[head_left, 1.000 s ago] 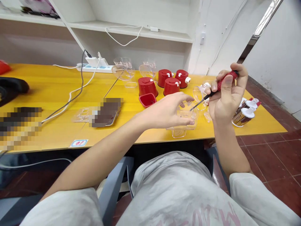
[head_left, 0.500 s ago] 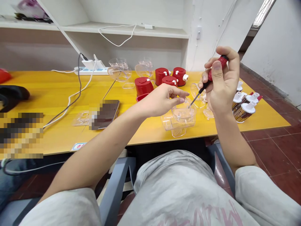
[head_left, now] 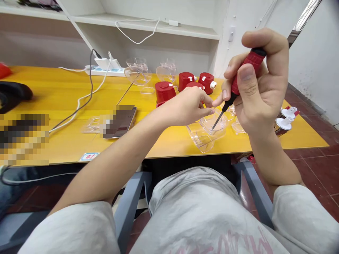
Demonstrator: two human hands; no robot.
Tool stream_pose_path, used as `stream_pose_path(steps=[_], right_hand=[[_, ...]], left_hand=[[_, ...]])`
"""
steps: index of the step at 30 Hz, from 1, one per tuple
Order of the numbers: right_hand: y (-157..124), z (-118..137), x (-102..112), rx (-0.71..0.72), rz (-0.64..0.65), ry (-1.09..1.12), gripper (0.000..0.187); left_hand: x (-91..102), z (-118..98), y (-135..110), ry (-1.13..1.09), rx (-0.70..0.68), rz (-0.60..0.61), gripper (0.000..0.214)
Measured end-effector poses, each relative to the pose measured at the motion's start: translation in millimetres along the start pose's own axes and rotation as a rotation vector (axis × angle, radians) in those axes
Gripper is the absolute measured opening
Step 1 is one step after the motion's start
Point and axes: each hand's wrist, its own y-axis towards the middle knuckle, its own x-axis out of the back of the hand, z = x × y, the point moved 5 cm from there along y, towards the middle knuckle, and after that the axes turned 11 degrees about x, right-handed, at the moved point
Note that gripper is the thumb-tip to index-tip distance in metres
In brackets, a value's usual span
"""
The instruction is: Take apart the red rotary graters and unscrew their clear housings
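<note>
Right hand (head_left: 261,81) gripping red-handled screwdriver (head_left: 245,70), tip in clear plastic housing (head_left: 209,135). Left hand (head_left: 185,107) half-open beside it, contact unclear; far red canister (head_left: 194,84) partly hidden behind.

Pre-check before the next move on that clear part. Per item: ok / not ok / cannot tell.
1. Grip: right hand closed on the red-handled screwdriver: ok.
2. Aim: shaft angled down into the clear plastic bowl: ok.
3. Tip contact: what the tip touches is too hard to see: cannot tell.
4. Steadying: left hand has its fingertips at the bowl's rim, contact unclear: cannot tell.
5. Seating: bowl against the clear plastic housing, hard to judge through the plastic: cannot tell.
6. Support: housing rests on the yellow table: ok.
</note>
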Motion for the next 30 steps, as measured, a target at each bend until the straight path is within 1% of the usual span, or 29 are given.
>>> stream_pose_path(steps=[4, 7, 8, 12, 15, 19, 22, 25, 28, 30], right_hand=[[-1.4, -5.7, 3.9, -0.011, -0.005, -0.073, 0.037], [-3.2, -6.4, 7.2, -0.069, 0.016, -0.102, 0.047], [-3.9, -5.9, 7.9, -0.074, 0.005, -0.101, 0.049], [-5.2, -4.4, 7.4, -0.04, -0.015, -0.098, 0.05], [-3.6, -2.5, 10.5, -0.006, 0.043, -0.164, 0.05], [4.6, 7.3, 22.4, 0.035, 0.169, -0.123, 0.043], [14.1, 17.4, 32.3, 0.0, 0.275, -0.159, 0.04], [21.5, 28.7, 35.7, -0.039, 0.35, -0.194, 0.043], [25.2, 35.6, 34.2, -0.1, 0.311, -0.221, 0.043], [27.6, 38.9, 32.3, -0.097, 0.255, -0.27, 0.039]], left_hand=[[-1.4, -0.5, -0.6, -0.024, -0.007, 0.018, 0.02], [-1.3, -1.3, -1.3, -0.01, 0.023, 0.027, 0.019], [-1.2, -1.7, -1.6, -0.004, 0.029, 0.027, 0.019], [-0.3, -3.0, -2.6, 0.011, 0.035, 0.011, 0.019], [-0.2, -5.0, -3.2, 0.012, 0.009, 0.023, 0.019], [0.3, -8.0, -4.5, 0.018, -0.012, 0.041, 0.017], [1.6, -9.2, -4.8, 0.019, -0.001, 0.023, 0.015], [1.3, -10.2, -4.6, 0.025, 0.005, 0.023, 0.014], [1.1, -11.0, -4.5, 0.02, 0.013, 0.016, 0.013], [1.7, -10.7, -4.4, 0.011, 0.027, 0.0, 0.012]])
